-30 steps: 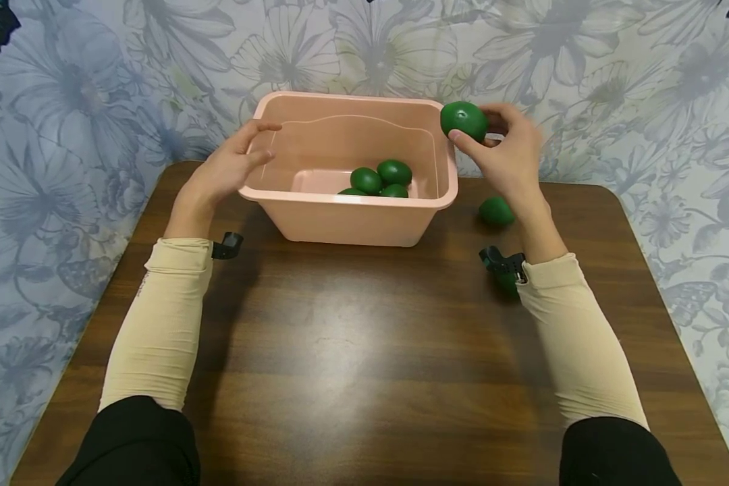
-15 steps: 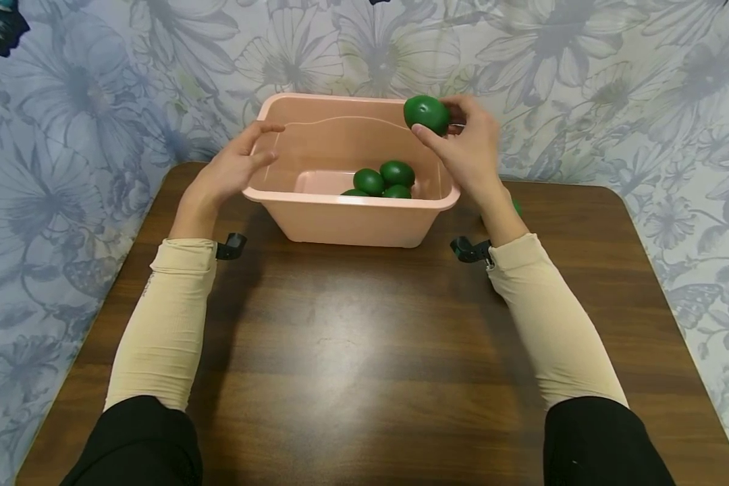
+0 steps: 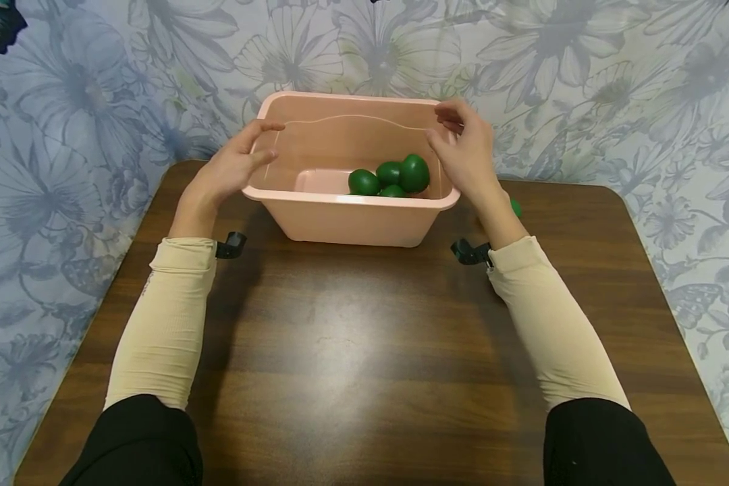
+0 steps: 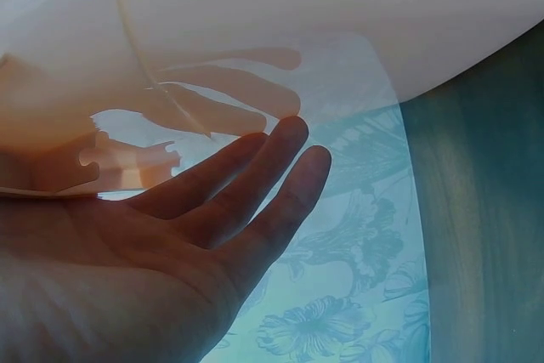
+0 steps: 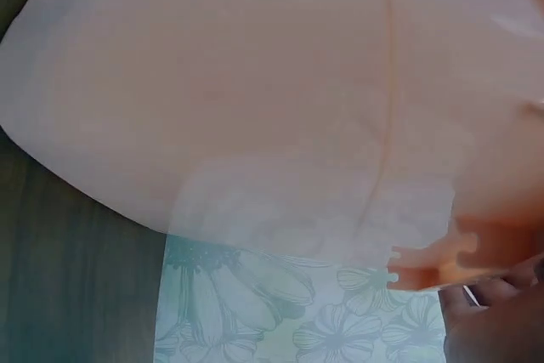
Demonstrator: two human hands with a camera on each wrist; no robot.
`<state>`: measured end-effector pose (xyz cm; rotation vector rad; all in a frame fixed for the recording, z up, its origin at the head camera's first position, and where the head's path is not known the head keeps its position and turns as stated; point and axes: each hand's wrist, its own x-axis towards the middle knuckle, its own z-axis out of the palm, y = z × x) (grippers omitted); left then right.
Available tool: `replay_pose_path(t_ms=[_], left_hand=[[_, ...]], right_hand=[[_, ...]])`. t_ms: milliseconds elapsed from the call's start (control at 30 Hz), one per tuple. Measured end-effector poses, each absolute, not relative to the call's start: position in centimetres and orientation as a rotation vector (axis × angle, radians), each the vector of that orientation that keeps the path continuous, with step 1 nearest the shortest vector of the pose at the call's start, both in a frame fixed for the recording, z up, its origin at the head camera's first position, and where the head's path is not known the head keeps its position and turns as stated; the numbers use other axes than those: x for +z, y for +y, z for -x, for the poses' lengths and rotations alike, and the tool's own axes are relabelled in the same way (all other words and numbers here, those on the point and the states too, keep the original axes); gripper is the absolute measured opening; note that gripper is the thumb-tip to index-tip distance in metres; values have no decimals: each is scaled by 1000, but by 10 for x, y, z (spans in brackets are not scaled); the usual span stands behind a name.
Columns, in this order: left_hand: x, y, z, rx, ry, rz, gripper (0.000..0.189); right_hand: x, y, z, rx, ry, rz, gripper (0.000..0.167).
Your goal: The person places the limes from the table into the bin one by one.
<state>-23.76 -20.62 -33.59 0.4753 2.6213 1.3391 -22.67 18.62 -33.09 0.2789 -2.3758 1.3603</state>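
A pink plastic tub (image 3: 346,219) stands at the far side of the wooden table. Inside, toward its right end, lie several glossy green oval fruits (image 3: 363,182) that look like avocados. One fruit (image 3: 414,173) sits highest among them; I cannot tell whether it has settled. My left hand (image 3: 231,162) is at the tub's left rim, thumb and forefinger reaching over it. In the left wrist view, other fingers (image 4: 272,176) extend straight along the tub's outside. Over the right rim, my right hand (image 3: 468,152) holds nothing, its fingers loosely bent. The right wrist view shows little of it.
Another green fruit (image 3: 516,207) lies on the table (image 3: 340,351) right of the tub, mostly hidden behind my right forearm. A wall with flower-patterned paper (image 3: 583,81) rises behind the table. Each wrist wears a black camera mount (image 3: 470,251).
My right hand moved left over the tub with a green fruit, then let it go. That fruit is now among the others inside, which shifted slightly. My left hand stayed at the rim.
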Motion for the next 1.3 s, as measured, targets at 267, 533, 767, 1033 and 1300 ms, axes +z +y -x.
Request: replay_pose_path(t_ms=[267, 533, 767, 1033, 1300], left_hand=[[-334, -207, 237, 1350, 2611, -466, 53], [-332, -208, 237, 1327, 2630, -482, 54], [-333, -207, 239, 1324, 2637, -486, 54], [-332, -206, 239, 1320, 2632, -480, 54], [-333, -204, 239, 1323, 2628, -470, 54]], right_hand=[[-339, 209, 219, 1465, -2304, -149, 35], [-351, 244, 205, 1335, -2468, -70, 34], [-361, 274, 195, 1241, -2632, -52, 42], [-375, 303, 185, 1157, -2890, -57, 55], [-383, 319, 182, 994, -3174, -175, 61]])
